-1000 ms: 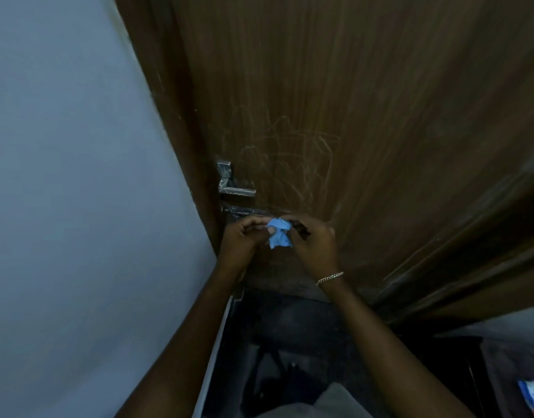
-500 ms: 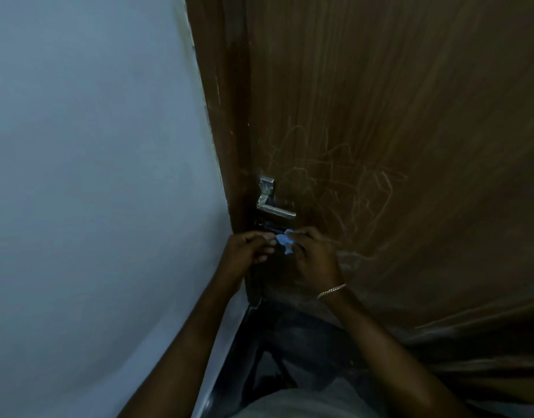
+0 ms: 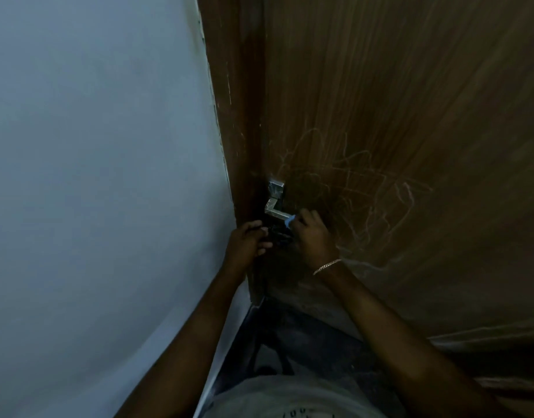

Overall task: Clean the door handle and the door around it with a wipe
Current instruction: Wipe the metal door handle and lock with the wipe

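One wooden door (image 3: pixel 395 116) fills the upper right of the frame, with one metal door handle (image 3: pixel 274 203) at centre. Two hands appear below it: one left hand (image 3: pixel 246 244), one right hand (image 3: pixel 314 236). One blue wipe (image 3: pixel 290 220), one bracelet (image 3: pixel 326 266), one pale wall (image 3: pixel 93 176) at left.

The handle (image 3: pixel 274 203) sits close to the left edge of the door (image 3: pixel 410 146), hard against the dark frame (image 3: pixel 238 146), with the wall (image 3: pixel 93 176) just beyond. Approach from the left is tight: the left hand (image 3: pixel 247 242) fills the gap between frame and lock area below the lever. The right hand (image 3: pixel 312 236), closed on a blue wipe (image 3: pixel 290 220), blocks the lever's free end from below and right. Above the handle the door face is unobstructed, as is the broad scratched panel to the right. Both forearms cross the space below.
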{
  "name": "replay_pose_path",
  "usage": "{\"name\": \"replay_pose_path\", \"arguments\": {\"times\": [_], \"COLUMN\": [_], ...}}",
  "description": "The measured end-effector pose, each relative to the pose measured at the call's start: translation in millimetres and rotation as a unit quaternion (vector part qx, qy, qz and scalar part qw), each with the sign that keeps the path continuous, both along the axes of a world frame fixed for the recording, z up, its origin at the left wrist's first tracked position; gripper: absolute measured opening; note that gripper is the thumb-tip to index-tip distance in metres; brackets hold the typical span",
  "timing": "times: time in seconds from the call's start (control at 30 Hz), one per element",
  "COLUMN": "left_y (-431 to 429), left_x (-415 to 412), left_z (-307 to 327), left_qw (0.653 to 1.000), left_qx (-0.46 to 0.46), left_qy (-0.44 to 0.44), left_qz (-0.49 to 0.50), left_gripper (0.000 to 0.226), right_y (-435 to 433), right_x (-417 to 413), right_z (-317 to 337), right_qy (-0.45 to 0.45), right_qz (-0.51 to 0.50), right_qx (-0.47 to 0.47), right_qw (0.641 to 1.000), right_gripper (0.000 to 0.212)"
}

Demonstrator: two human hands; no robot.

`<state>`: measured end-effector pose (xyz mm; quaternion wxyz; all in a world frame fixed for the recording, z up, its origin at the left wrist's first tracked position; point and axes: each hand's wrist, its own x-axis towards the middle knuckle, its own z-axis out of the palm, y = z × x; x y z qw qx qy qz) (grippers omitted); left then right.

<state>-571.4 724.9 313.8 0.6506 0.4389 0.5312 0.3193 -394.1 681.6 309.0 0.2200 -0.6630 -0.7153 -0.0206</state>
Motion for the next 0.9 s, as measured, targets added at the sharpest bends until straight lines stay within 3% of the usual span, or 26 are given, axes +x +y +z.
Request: {"name": "replay_pose_path", "arguments": {"times": [0.27, 0.4, 0.53, 0.9], "left_y": [10.4, 17.7, 24.4, 30.2], "left_x": [-6.0, -7.2, -10.5, -0.6], "left_z": [-3.8, -4.0, -6.3, -0.8], "left_qw": [1.0, 1.0, 1.0, 1.0], "left_qx": [-0.002, 0.005, -0.004, -0.012], "left_qy": [0.004, 0.004, 0.006, -0.013], "left_qz": [0.001, -0.006, 0.001, 0.002], "left_gripper": [0.014, 0.016, 0.018, 0.033], "right_y": [12.4, -1.5, 2.6, 4.8], "right_x": [-3.5, 0.6, 0.1, -1.7], "right_z": [11.8, 3.0, 1.0, -12.0], "right_qy": [-0.025, -0.081, -0.082, -0.139], "right_qz": [0.005, 0.018, 0.009, -0.033], "right_qx": [0.026, 0.057, 0.089, 0.081], "right_qw": [0.999, 0.995, 0.993, 0.986], "right_gripper": [0.035, 0.034, 0.029, 0.026]}}
